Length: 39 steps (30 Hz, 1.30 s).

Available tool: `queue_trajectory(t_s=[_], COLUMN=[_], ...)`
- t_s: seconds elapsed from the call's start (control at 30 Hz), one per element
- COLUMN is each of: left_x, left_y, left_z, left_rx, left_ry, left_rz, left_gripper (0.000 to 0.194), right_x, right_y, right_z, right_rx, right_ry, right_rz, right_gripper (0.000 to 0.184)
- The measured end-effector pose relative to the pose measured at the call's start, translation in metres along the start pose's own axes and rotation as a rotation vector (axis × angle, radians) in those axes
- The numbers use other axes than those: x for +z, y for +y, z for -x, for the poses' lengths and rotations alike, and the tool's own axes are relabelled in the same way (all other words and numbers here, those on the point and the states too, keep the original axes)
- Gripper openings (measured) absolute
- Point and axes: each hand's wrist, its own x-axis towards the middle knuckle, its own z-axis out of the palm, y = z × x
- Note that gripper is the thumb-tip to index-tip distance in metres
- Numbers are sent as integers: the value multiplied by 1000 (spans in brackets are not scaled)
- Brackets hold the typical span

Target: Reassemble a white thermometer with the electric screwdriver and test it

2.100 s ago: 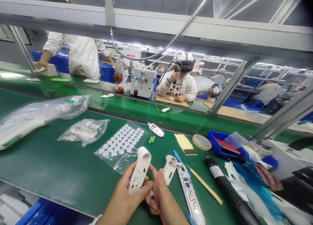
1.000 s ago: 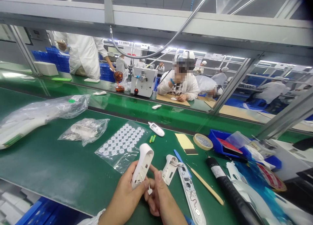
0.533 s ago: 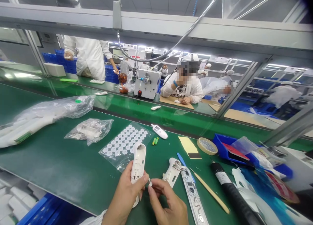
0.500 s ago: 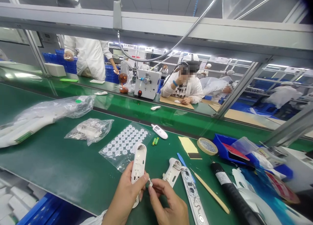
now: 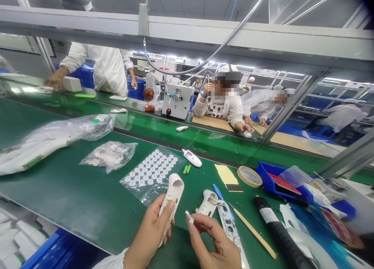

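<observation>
My left hand (image 5: 152,232) is wrapped round a white plastic housing half (image 5: 175,187), hollow and rounded at its upper end, tilted to the right. My right hand (image 5: 214,238) pinches a small white plastic piece (image 5: 189,217) between thumb and forefinger, a short way right of the housing and apart from it. Just beyond the right hand lies another white housing part (image 5: 208,203), joined by wires to a long white shell with parts inside (image 5: 228,222). The right hand hides some of that shell.
A white thermometer (image 5: 192,158), two green batteries (image 5: 186,169) and a bag of white discs (image 5: 152,169) lie ahead. To the right are a wooden stick (image 5: 254,232), a black electric screwdriver (image 5: 276,226), a tape roll (image 5: 249,176) and a blue bin (image 5: 280,187). Co-workers sit and stand beyond the belt.
My left hand has turned the housing so its side shows more. My right hand has drawn away to the right with the small piece. A co-worker opposite has reached toward the belt.
</observation>
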Motion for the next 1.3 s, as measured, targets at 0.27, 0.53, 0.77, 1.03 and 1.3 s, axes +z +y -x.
queue_trajectory(t_s=[0.27, 0.53, 0.77, 1.03, 1.3], left_x=[2, 1, 2, 3, 2], left_y=[-3, -6, -6, -3, -2], left_z=[5, 5, 5, 7, 8], left_rx=[75, 68, 42, 25, 61], left_ry=[-142, -173, -158, -165, -122], left_rz=[-153, -185, -178, -191, -234], left_gripper=[44, 48, 50, 51, 52], right_x=[8, 12, 12, 14, 2], right_y=[2, 5, 2, 2, 2], right_z=[-19, -22, -23, -24, -28], right_rx=[-403, -456, -437, -441, -335], right_ry=[-31, -19, -6, -15, -226], right_rz=[131, 183, 229, 215, 280], right_gripper=[11, 12, 13, 14, 15])
